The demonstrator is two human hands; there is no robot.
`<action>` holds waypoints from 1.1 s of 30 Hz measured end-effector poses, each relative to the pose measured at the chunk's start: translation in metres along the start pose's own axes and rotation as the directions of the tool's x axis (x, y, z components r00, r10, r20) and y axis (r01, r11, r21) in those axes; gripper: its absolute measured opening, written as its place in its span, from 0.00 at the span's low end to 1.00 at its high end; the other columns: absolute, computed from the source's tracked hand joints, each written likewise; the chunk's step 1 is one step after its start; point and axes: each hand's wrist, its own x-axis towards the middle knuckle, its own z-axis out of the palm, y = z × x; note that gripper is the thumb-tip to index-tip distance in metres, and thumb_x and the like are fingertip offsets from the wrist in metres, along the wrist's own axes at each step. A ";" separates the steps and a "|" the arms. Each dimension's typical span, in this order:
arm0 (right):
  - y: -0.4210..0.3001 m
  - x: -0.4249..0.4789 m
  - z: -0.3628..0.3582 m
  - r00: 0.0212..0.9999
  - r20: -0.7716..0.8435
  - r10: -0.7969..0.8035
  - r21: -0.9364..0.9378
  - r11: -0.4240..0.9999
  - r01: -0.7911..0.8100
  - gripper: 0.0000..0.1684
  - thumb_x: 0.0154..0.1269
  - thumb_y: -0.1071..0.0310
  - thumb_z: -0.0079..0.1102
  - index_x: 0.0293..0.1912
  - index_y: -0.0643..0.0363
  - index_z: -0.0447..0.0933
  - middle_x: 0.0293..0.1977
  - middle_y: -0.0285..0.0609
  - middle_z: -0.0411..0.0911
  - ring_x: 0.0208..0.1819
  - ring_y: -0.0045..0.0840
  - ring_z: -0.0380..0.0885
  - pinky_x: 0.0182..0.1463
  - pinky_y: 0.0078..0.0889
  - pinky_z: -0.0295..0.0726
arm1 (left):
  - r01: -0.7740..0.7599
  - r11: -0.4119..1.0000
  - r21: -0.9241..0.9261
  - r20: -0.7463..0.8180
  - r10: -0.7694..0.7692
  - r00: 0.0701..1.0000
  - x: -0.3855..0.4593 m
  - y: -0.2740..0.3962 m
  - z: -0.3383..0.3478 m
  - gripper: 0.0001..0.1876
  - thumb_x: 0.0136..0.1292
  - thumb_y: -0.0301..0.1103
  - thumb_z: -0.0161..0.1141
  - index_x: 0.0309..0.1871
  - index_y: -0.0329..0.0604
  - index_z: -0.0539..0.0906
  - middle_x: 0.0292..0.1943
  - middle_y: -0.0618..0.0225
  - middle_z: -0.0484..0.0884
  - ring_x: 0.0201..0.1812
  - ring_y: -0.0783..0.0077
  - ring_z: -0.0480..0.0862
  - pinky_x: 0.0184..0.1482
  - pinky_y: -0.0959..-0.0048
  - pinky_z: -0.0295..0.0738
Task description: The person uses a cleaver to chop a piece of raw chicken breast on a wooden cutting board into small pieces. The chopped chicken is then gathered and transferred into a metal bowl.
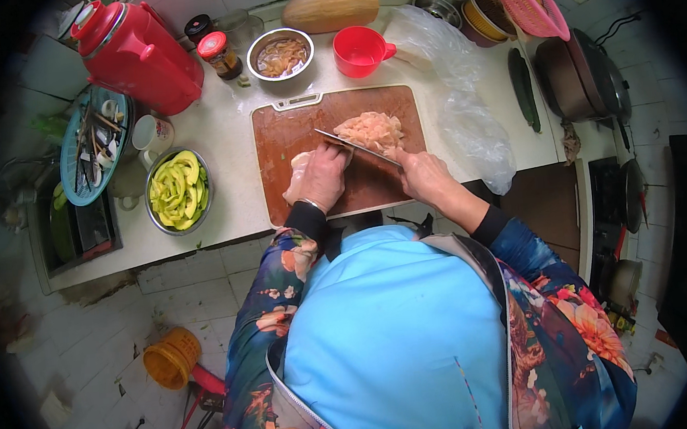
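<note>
A brown cutting board (pixel 383 99) with a pale rim lies on the counter before me. My right hand (pixel 427 174) grips a kitchen knife (pixel 362 147), whose blade slants up and left across the board. At the blade's left side, my left hand (pixel 322 175) presses with bent fingers on a piece of pale raw meat (pixel 297 179), partly hidden under it. A heap of sliced raw meat (pixel 370 131) lies just beyond the blade, on the board's upper right.
Left of the board stands a metal bowl of sliced green vegetable (pixel 177 191). Behind it are a bowl of brownish strips in liquid (pixel 280 56), a red plastic cup (pixel 360 51) and a red thermos (pixel 140 58). A clear plastic bag (pixel 471 107) lies to the right.
</note>
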 end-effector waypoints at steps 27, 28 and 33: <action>-0.009 0.019 0.019 0.990 0.101 0.099 -0.008 0.995 -0.099 0.14 0.58 0.74 0.56 0.44 0.66 0.81 0.39 0.68 0.81 0.44 0.59 0.81 0.49 0.56 0.81 | 0.020 0.996 -0.081 -0.045 -0.024 0.999 -0.005 -0.004 -0.006 0.09 0.53 0.20 0.56 0.38 0.38 0.82 0.41 0.59 0.80 0.48 0.52 0.78 0.50 0.60 0.78; -0.014 0.022 0.021 0.983 0.131 0.125 -0.027 0.992 -0.122 0.14 0.57 0.74 0.55 0.42 0.68 0.81 0.42 0.68 0.82 0.46 0.58 0.83 0.51 0.55 0.83 | 0.026 0.996 -0.081 -0.040 -0.029 0.999 -0.006 -0.004 -0.005 0.09 0.53 0.20 0.56 0.38 0.38 0.82 0.41 0.59 0.80 0.48 0.52 0.78 0.50 0.60 0.78; -0.044 0.050 0.039 0.978 0.095 0.188 -0.033 0.982 -0.185 0.15 0.53 0.74 0.60 0.42 0.67 0.82 0.43 0.66 0.83 0.49 0.53 0.84 0.52 0.53 0.83 | 0.058 0.996 -0.062 0.022 -0.057 0.998 -0.008 -0.004 -0.003 0.11 0.53 0.20 0.57 0.41 0.38 0.83 0.43 0.58 0.81 0.48 0.52 0.78 0.51 0.59 0.78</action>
